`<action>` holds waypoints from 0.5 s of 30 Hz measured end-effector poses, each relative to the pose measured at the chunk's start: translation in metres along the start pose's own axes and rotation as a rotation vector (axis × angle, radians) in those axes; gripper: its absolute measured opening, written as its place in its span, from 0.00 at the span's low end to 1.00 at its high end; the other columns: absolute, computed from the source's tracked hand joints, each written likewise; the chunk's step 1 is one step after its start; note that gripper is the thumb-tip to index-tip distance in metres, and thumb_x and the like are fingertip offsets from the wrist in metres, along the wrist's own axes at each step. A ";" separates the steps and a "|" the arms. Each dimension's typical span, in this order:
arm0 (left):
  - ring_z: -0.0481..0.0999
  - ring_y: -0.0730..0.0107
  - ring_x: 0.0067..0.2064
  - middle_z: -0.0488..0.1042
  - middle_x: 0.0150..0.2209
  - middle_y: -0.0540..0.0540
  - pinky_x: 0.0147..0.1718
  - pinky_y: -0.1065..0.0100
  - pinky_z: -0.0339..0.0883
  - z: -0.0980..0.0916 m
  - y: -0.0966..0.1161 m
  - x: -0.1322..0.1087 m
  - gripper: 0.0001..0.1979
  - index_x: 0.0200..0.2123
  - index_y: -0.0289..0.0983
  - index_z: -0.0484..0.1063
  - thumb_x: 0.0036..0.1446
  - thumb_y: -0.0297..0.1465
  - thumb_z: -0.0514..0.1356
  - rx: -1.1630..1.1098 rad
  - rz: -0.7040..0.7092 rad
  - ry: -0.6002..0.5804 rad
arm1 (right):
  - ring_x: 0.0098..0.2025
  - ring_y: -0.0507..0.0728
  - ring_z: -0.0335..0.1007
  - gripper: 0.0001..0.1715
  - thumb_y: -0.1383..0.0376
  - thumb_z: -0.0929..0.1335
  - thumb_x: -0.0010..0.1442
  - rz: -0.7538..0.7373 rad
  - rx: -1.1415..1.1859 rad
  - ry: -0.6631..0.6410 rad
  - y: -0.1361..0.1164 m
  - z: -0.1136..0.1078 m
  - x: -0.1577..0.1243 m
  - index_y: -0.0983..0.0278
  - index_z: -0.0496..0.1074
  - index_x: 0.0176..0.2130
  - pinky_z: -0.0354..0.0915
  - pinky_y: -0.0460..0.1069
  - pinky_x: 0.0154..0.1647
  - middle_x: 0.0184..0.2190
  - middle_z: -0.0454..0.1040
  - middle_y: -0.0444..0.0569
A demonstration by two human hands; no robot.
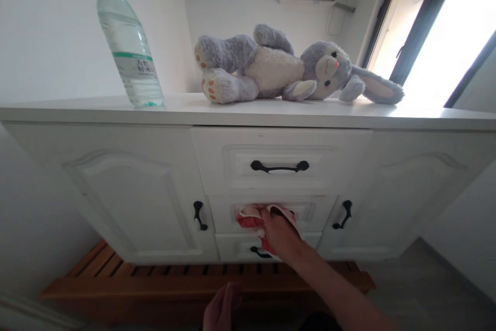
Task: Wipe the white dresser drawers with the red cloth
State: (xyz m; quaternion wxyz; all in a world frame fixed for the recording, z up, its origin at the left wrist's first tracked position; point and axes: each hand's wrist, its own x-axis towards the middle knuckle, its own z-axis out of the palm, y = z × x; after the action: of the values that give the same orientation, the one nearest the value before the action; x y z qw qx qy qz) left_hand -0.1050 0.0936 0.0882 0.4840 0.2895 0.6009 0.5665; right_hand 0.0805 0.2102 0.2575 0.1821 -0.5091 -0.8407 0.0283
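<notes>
My right hand point(279, 234) presses a red and white cloth point(248, 219) against the front of the middle drawer point(310, 211) of a white cabinet, covering most of that drawer's handle. My left hand point(221, 309) hangs low at the bottom edge of the view, fingers curled, holding nothing that I can see. Above the middle drawer is the top drawer with a black handle point(279, 167). Below it the bottom drawer's black handle point(259, 253) shows partly under my hand.
On the cabinet top point(248, 110) stand a water bottle with a green cap point(128, 42) at left and a grey plush rabbit point(287, 68) lying on its side. Cabinet doors with black handles flank the drawers. A wooden slatted platform point(163, 279) sits beneath. A window is at right.
</notes>
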 end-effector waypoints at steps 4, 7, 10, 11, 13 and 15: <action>0.83 0.51 0.37 0.86 0.33 0.36 0.37 0.59 0.78 -0.001 -0.029 0.004 0.34 0.29 0.34 0.82 0.34 0.61 0.66 0.008 -0.082 -0.030 | 0.39 0.63 0.78 0.18 0.71 0.60 0.62 0.080 -0.029 -0.160 0.017 -0.021 -0.004 0.67 0.74 0.47 0.67 0.53 0.42 0.37 0.80 0.61; 0.81 0.59 0.30 0.84 0.30 0.40 0.30 0.63 0.74 0.016 -0.051 0.017 0.29 0.30 0.35 0.80 0.33 0.55 0.71 -0.089 -0.195 0.016 | 0.40 0.64 0.78 0.19 0.71 0.60 0.63 0.088 0.013 -0.205 0.013 -0.021 -0.002 0.67 0.72 0.50 0.68 0.53 0.41 0.37 0.80 0.60; 0.77 0.68 0.24 0.81 0.28 0.47 0.24 0.67 0.69 0.056 -0.063 0.040 0.16 0.34 0.37 0.77 0.42 0.38 0.73 -0.344 -0.422 0.032 | 0.48 0.63 0.76 0.20 0.68 0.60 0.65 0.066 0.281 -0.087 0.008 -0.017 -0.010 0.65 0.72 0.54 0.67 0.53 0.50 0.46 0.79 0.58; 0.78 0.68 0.26 0.80 0.30 0.48 0.25 0.67 0.69 0.071 -0.064 0.048 0.13 0.36 0.38 0.76 0.46 0.34 0.70 -0.432 -0.475 0.013 | 0.49 0.62 0.76 0.20 0.65 0.60 0.66 0.106 0.380 -0.013 0.009 -0.016 -0.019 0.65 0.72 0.54 0.66 0.53 0.52 0.47 0.79 0.58; 0.80 0.68 0.29 0.80 0.30 0.48 0.29 0.67 0.72 0.099 -0.064 0.062 0.07 0.36 0.38 0.75 0.53 0.32 0.65 -0.552 -0.499 -0.030 | 0.47 0.63 0.76 0.21 0.56 0.61 0.67 0.254 0.556 0.118 0.015 -0.016 -0.043 0.65 0.74 0.50 0.66 0.53 0.51 0.45 0.80 0.56; 0.79 0.70 0.28 0.79 0.28 0.48 0.31 0.67 0.72 0.119 -0.063 0.072 0.04 0.34 0.37 0.74 0.57 0.31 0.62 -0.617 -0.485 -0.061 | 0.44 0.64 0.76 0.25 0.48 0.63 0.64 0.449 0.761 0.158 0.024 -0.012 -0.073 0.64 0.76 0.45 0.67 0.53 0.48 0.41 0.81 0.55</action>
State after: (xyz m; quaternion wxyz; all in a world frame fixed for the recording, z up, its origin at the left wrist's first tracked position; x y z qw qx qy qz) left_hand -0.0101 0.1939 0.0224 0.6858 -0.0036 0.4386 0.5808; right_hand 0.1348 0.1567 0.2430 0.4095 -0.5763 -0.6226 0.3355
